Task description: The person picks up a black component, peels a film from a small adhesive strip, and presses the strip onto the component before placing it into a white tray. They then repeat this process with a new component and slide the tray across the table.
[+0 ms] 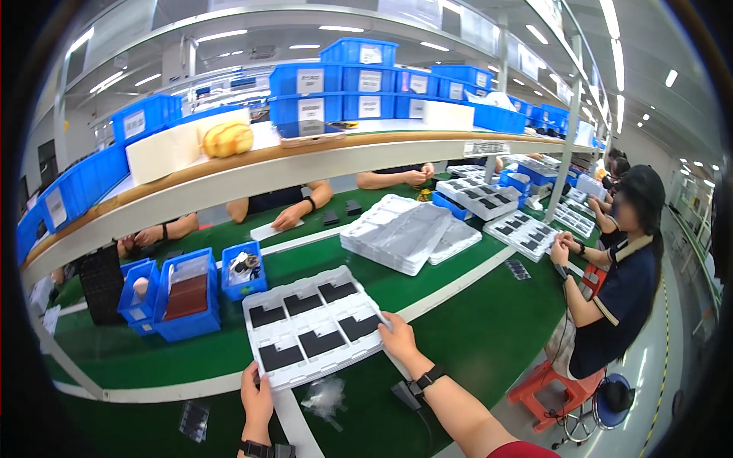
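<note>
A white plastic tray (328,368) is held between my two hands, tilted over the green table. In its pockets lie several flat black pieces (303,304), each with a notched corner. My left hand (256,398) grips the near left corner, its thumb at the tray's edge and its fingers partly hidden. At the right edge, my right hand (399,340) is closed on the tray, with the fingertips under or behind the rim. Small clear plastic pieces (324,397) lie on the table just below the tray.
Blue bins (187,328) stand to the left, one holding brown pieces. Stacked empty white trays (393,233) lie beyond my tray. A shelf beam (343,156) crosses overhead, carrying blue boxes (370,80). At right a co-worker (622,282) handles another tray (521,235); other people's hands (289,217) work opposite.
</note>
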{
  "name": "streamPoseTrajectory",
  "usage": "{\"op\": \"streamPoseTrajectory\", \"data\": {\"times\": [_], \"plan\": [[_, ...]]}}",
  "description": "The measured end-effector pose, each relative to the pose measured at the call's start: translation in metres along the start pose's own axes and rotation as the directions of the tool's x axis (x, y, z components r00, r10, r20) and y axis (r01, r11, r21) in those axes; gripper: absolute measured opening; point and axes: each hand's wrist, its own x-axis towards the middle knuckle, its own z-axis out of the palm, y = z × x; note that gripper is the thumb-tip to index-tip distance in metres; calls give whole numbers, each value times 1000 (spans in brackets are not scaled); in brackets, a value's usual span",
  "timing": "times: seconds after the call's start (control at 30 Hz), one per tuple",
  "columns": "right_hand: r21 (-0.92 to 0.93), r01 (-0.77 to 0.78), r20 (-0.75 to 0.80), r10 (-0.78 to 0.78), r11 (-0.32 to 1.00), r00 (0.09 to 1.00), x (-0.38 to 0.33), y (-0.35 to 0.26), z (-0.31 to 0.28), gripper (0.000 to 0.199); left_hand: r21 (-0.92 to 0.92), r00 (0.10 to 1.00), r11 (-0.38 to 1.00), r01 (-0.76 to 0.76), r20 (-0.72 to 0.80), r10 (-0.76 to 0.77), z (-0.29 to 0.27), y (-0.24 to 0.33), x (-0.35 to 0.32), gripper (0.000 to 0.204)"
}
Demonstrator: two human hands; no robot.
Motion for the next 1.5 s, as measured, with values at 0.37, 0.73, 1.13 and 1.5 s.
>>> {"op": "streamPoseTrajectory", "data": {"times": [0.37,0.73,1.13,1.5], "plan": [[-43,-30,12,31,999,999,-2,0,-5,36,-14,999,999,32,11,-32,6,-8,2,33],[-12,-81,18,81,997,997,1,1,-7,33,65,1000,998,-22,-19,23,10,0,2,34],[-5,-25,-6,25,1000,1000,3,11,-2,29,136,999,990,-48,-3,49,5,9,4,34],[22,-54,5,54,998,999,2,20,-1,28,104,1000,995,-10,10,9,5,12,1,35]]}}
